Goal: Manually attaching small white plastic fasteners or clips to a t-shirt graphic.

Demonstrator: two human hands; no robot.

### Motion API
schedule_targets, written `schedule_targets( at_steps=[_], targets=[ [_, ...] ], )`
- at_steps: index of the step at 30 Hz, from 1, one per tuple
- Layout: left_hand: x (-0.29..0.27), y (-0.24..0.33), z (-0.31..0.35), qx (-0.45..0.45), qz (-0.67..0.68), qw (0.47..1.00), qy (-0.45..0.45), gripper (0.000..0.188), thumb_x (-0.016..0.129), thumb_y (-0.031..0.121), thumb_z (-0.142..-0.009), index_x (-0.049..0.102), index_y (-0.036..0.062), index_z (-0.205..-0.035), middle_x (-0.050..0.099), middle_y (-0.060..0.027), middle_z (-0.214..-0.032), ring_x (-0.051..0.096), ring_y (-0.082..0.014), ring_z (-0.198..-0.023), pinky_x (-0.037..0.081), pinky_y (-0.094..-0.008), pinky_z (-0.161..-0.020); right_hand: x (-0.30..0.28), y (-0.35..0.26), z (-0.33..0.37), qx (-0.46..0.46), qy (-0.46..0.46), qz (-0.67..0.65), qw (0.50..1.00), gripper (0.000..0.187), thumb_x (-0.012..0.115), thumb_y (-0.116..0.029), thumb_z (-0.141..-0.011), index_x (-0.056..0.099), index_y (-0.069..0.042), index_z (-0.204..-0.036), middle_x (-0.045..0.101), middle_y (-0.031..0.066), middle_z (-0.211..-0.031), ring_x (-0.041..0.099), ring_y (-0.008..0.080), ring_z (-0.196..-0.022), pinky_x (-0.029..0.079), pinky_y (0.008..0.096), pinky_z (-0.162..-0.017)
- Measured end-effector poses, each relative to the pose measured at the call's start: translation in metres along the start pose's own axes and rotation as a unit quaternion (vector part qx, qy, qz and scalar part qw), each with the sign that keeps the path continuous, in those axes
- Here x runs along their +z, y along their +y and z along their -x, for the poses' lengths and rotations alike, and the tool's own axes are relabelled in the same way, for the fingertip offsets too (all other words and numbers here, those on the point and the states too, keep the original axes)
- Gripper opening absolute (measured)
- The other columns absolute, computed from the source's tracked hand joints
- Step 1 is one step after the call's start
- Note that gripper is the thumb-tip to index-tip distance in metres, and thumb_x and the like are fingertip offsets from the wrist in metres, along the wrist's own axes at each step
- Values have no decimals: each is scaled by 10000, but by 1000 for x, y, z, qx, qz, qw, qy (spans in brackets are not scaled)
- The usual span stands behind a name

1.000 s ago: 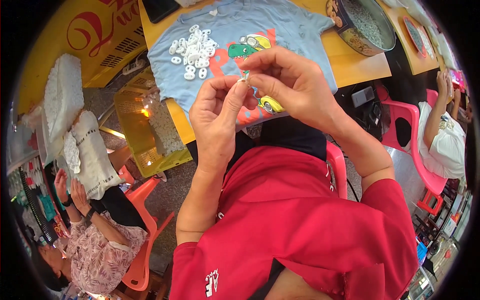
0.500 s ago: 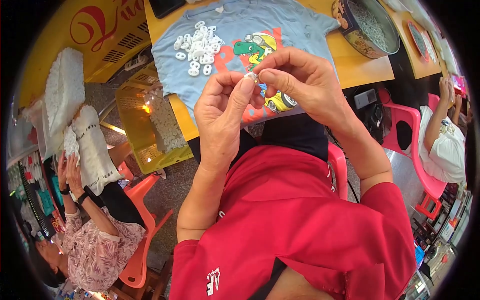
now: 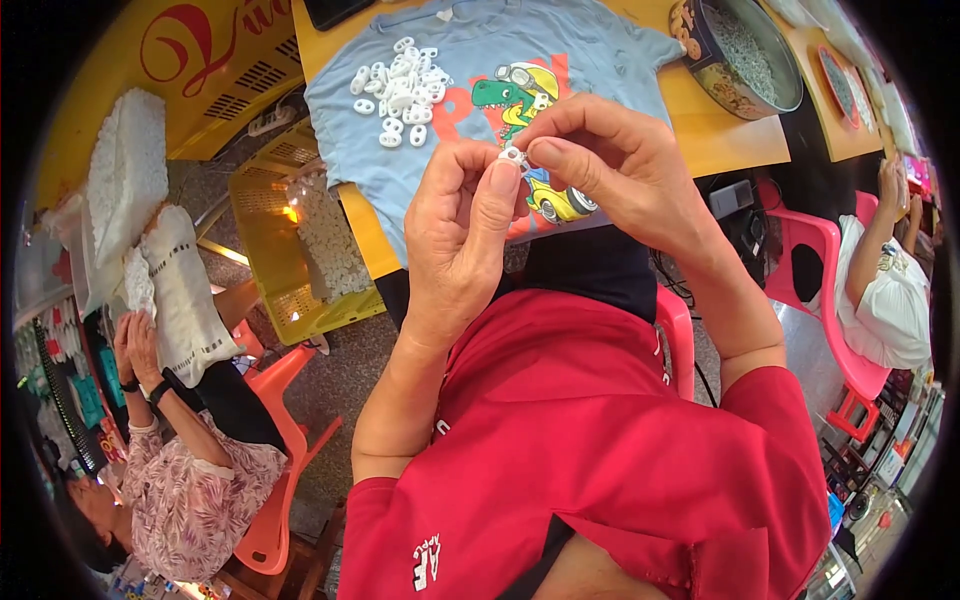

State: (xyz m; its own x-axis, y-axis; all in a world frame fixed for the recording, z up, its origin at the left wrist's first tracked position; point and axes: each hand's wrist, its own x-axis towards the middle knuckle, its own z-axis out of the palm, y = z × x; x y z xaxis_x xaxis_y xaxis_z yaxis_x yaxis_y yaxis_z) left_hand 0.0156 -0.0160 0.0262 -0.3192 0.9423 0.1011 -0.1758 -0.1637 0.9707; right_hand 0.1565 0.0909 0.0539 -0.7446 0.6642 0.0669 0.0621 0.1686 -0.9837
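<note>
My left hand (image 3: 462, 225) pinches a small white plastic two-hole piece (image 3: 513, 155) between thumb and forefinger, above the near side of a light blue T-shirt (image 3: 350, 125). Close against its right side is my right hand (image 3: 635, 180), its thumb and forefinger pressed together at the tips. Whatever those tips hold, if anything, is too small to make out. Beyond my hands, a loose pile of similar white two-hole pieces (image 3: 405, 88) lies on the shirt, left of its printed dinosaur and car.
A round tin (image 3: 684, 45) of small metallic parts stands on the yellow table (image 3: 735, 150) at right. A yellow crate (image 3: 265, 205) holds a bag of white pieces on the left. One person (image 3: 200, 500) sits at left, another (image 3: 890, 300) at right on a pink chair.
My left hand has shifted slightly right with its fingers drawn closer together. More of the white piece now shows between my fingertips. The right hand stays nearly in place.
</note>
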Motion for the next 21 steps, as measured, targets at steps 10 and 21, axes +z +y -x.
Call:
schedule_targets(
  at_steps=[10,21],
  targets=[
    [2,-4,-1,39,5,999,-32,214,422,200,-1040,524,17,-998,510,0,-773,460,-64,-690,409,-223,-629,7,-1,2,-76,31,7,997,130,626,-90,-930,622,32,-973,629,63,-906,567,99,-759,478,239,-675],
    [-4,-7,-1,58,-3,997,-58,217,417,192,-1035,516,12,-963,529,-23,-791,482,-83,-687,413,-237,-624,-10,-6,-5,-209,-54,203,955,85,628,-60,-890,569,0,-892,591,104,-843,576,275,-757,470,333,-672]
  ],
)
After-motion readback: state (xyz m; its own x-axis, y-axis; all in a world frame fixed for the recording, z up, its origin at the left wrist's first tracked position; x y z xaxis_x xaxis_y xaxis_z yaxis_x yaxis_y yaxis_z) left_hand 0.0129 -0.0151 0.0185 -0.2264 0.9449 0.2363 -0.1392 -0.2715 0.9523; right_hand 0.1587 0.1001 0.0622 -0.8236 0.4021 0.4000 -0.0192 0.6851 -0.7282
